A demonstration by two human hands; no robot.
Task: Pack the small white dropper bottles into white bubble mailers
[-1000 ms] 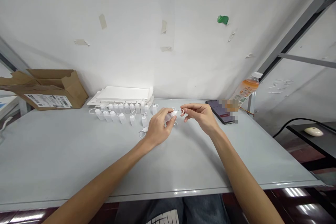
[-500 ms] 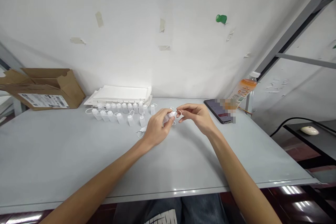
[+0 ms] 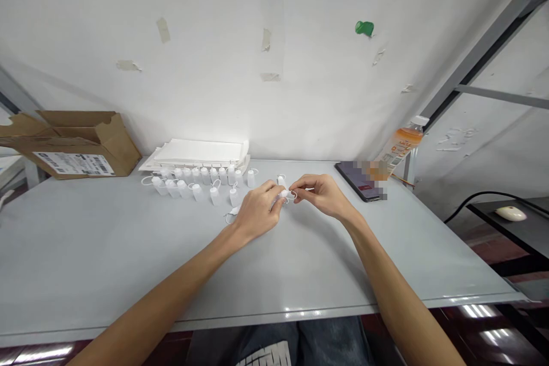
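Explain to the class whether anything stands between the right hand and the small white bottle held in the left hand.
Nothing visible does: the fingertips of the right hand meet the small white bottle and its thin loop, with the left hand gripping the bottle.

Shipping label: a white sticker (image 3: 74, 163) on the front of a cardboard box (image 3: 107, 144) at the left end of the grey table (image 3: 128, 257); barcode bars show, its small print is too small to read.
Bottle label: an orange-and-white wrap on a plastic drink bottle (image 3: 401, 146) beyond the table's far right corner; the print is unreadable.
Phone screen: a smartphone (image 3: 358, 182) on the table shows a small red patch, nothing legible; a pixelated blur (image 3: 372, 178) covers one end.
Shirt print: pale marks (image 3: 268, 355) on dark clothing below the table's front edge, cut off, no words readable.
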